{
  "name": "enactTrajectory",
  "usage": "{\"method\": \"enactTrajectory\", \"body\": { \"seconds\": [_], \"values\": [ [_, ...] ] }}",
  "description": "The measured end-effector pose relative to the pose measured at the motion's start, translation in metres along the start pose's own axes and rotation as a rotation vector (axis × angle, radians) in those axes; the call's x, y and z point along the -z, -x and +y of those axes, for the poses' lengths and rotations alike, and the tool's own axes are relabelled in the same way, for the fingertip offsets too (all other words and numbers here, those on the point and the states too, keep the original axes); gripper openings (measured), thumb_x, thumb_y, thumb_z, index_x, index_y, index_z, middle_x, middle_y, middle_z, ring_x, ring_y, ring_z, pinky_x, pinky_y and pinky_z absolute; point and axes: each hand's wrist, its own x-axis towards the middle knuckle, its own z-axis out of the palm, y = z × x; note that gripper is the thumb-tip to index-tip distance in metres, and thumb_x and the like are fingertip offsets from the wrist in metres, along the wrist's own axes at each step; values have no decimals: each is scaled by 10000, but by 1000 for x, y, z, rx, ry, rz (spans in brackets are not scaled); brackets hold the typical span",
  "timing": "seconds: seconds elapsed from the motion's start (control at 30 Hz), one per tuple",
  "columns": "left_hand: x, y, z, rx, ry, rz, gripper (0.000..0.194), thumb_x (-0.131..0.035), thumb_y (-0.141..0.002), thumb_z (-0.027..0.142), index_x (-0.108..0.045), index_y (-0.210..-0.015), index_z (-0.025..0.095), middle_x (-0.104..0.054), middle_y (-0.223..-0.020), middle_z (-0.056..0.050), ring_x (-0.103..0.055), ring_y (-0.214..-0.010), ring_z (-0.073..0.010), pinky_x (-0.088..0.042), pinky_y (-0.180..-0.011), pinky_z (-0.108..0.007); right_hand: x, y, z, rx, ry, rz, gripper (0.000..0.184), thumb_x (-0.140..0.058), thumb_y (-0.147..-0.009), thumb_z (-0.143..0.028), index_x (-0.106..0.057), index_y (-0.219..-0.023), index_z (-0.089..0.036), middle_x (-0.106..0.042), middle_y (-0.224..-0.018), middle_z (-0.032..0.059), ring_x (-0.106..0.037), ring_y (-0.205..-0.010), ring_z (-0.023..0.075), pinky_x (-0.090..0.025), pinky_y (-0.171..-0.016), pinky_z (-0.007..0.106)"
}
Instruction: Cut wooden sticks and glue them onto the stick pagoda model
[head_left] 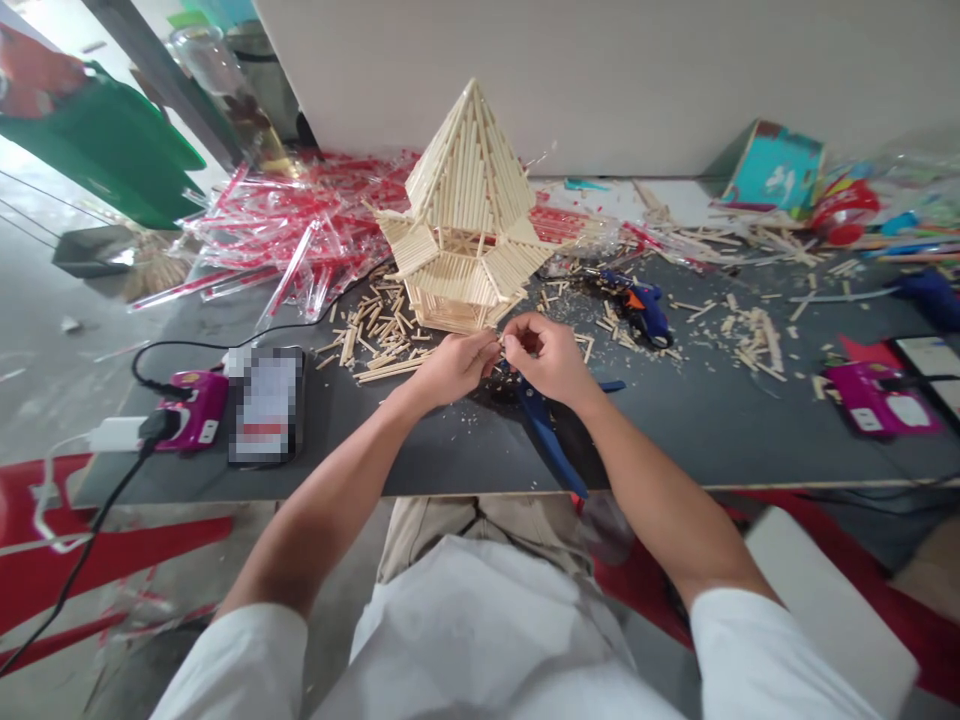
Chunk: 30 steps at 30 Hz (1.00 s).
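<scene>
A pagoda-like model built of thin wooden sticks [471,170] stands on the dark table, with a pointed roof and flared lower eaves. Just in front of its base, my left hand [459,368] and my right hand [553,358] meet, fingertips pinched close together. Whatever lies between the fingers is too small to make out. Below my right hand lies a pair of blue-handled pliers [551,440], its head partly hidden. Loose cut sticks [379,325] are scattered left of the model's base, near my left hand.
A blue glue gun [646,312] lies to the right among stick scraps. Red-and-clear plastic wrappers [300,230] heap at the back left. On the left are a phone [266,405] and a magenta power adapter [193,410] with cables; another magenta adapter [877,398] sits at the right.
</scene>
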Motion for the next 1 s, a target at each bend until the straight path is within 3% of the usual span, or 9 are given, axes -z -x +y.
{"method": "enactTrajectory", "body": {
  "seconds": [0.33, 0.67, 0.87, 1.0],
  "values": [
    [-8, 0, 4, -32, -176, 171, 230, -463, -1060, 292, -650, -1104, 165, -713, -859, -45, -633, -731, -129, -434, -682, -239, 3, -4, 9, 89, 75, 29, 69, -598, -911, -282, -582, -880, -223, -571, -742, -12, -511, -647, 131, -424, -613, 276],
    [-17, 2, 3, -46, -186, 370, 178, -546, -990, 173, -724, -998, 170, -766, -822, -31, -696, -729, -113, -490, -694, -216, -3, -4, 9, 75, 67, 39, 68, -570, -933, -284, -536, -906, -231, -562, -742, -12, -505, -621, 129, -409, -593, 281],
    [-7, -3, 9, 40, 189, 447, 184, -556, -1020, 262, -689, -975, 143, -766, -789, -34, -669, -548, -74, -517, -559, -191, -1, -7, 19, 51, 82, 57, 95, -566, -933, -262, -508, -861, -239, -527, -678, -28, -480, -578, 127, -388, -570, 282],
    [-3, -6, 5, 118, 424, 358, 256, -545, -1036, 353, -674, -966, 143, -754, -789, -53, -648, -491, -70, -494, -460, -181, 2, -7, 20, 91, 134, 87, 265, -428, -1029, -360, -452, -792, -245, -496, -653, -13, -462, -593, 140, -384, -580, 297]
  ]
}}
